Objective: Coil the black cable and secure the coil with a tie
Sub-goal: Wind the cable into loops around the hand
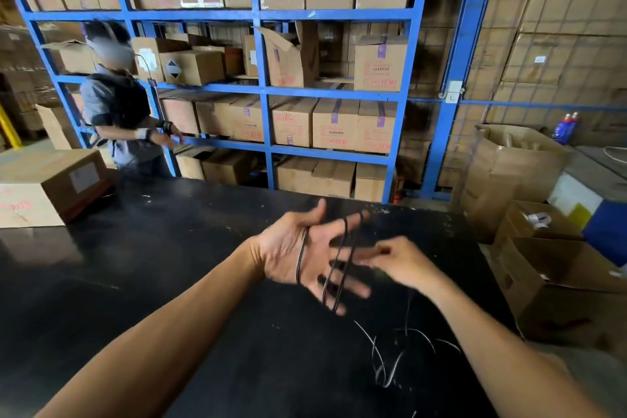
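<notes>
Loops of black cable wrapped around your left hand, which you held flat with fingers spread wide. At three o'clock from it, your right hand pinched the cable. More cable lay loose on the black table at five o'clock.

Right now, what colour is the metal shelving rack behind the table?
Blue: the metal shelving rack shows clearly in the head view, loaded with brown cardboard boxes.
</notes>
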`<state>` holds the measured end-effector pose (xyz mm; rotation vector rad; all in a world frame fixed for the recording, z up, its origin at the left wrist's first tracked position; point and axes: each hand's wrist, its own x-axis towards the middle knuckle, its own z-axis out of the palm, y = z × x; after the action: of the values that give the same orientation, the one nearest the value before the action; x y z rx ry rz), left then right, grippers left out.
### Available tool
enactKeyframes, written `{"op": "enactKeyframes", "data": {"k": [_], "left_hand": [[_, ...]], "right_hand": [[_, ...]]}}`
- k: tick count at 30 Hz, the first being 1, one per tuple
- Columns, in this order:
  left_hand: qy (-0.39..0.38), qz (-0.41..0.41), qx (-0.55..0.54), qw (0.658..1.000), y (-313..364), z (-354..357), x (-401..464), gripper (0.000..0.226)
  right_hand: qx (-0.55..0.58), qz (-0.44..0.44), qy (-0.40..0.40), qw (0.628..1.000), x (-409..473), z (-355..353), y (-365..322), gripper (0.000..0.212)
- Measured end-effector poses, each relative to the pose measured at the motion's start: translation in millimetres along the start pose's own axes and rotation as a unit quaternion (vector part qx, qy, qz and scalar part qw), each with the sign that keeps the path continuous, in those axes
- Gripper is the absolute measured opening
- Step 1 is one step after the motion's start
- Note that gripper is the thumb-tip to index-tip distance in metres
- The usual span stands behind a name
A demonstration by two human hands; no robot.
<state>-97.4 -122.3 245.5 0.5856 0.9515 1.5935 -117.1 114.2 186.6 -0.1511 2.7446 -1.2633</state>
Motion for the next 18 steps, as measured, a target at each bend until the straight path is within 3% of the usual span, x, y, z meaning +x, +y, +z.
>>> {"op": "enactKeyframes", "data": {"k": [3, 6, 9, 13, 15, 18], "left_hand": [[0.057, -0.131, 0.068, 0.987, -23.3, -7.6, 6.2, 0.070], [0.130, -0.151, 0.085, 0.976, -32.7, -19.8, 4.3, 0.071], [0.217, -0.082, 0.061, 0.971, -28.1, -32.8, -3.4, 0.069], [0.320, 0.082, -0.019, 0.944, -7.4, -37.6, -11.8, 0.064], [0.338, 0.180, -0.078, 0.920, 7.5, -35.2, -13.2, 0.062], [0.305, 0.272, -0.120, 0.905, 29.1, -31.8, -13.3, 0.064]], "right_hand": [[-0.054, -0.036, -0.054, 0.996, 4.8, -41.8, -29.9, 0.038], [-0.102, -0.063, -0.060, 0.991, 0.8, -57.8, -50.4, 0.040], [-0.039, -0.074, -0.054, 0.995, -7.5, -48.5, -47.4, 0.032], [0.118, -0.069, -0.076, 0.988, -23.1, -18.5, -25.9, 0.026], [0.208, -0.069, -0.091, 0.971, -30.8, 2.6, -15.3, 0.027], [0.308, -0.066, -0.115, 0.942, -42.5, 35.9, -4.8, 0.027]]}}
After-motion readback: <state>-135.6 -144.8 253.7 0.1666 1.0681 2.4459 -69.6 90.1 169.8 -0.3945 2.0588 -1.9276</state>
